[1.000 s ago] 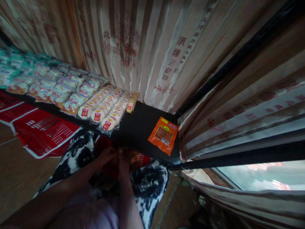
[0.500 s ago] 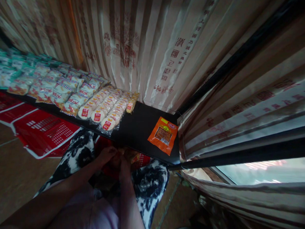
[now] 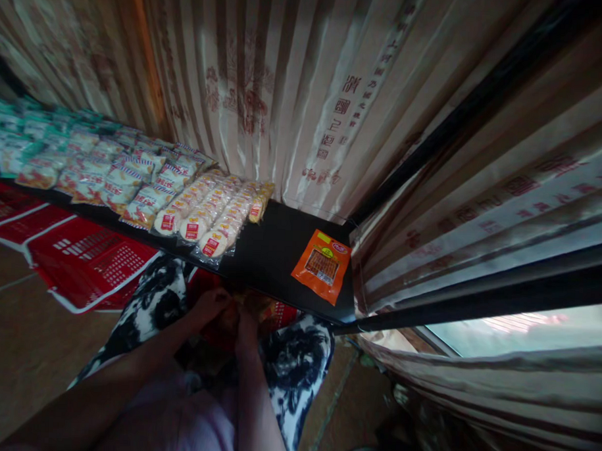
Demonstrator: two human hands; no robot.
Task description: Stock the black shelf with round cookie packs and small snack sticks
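Note:
My left hand [image 3: 213, 305] is closed, its fingertips bent inward in the shadow below the shelf edge. Close beside it, my right hand [image 3: 247, 327] is closed as well. Both are over a red bag [image 3: 286, 315] between my knees, in which dim orange-yellow packets [image 3: 266, 308] show. Something dark orange lies between my fingers, too dark to name. Above the hands, an orange snack packet [image 3: 324, 266] lies flat on the black shelf [image 3: 273, 251]. Left of it stand rows of round white crackers [image 3: 216, 239] in clear wrappers.
Further left on the shelf are several white snack bags [image 3: 146, 203] and green-edged bags [image 3: 17, 150]. Pleated printed curtains [image 3: 296, 87] hang behind and at the right. A dark bar [image 3: 476, 294] crosses on the right. A red printed bag [image 3: 92, 258] hangs at the left.
My hands stay in nearly the same place; the fingers have shifted slightly, and more dark orange shows between them. The goods on the shelf have not moved.

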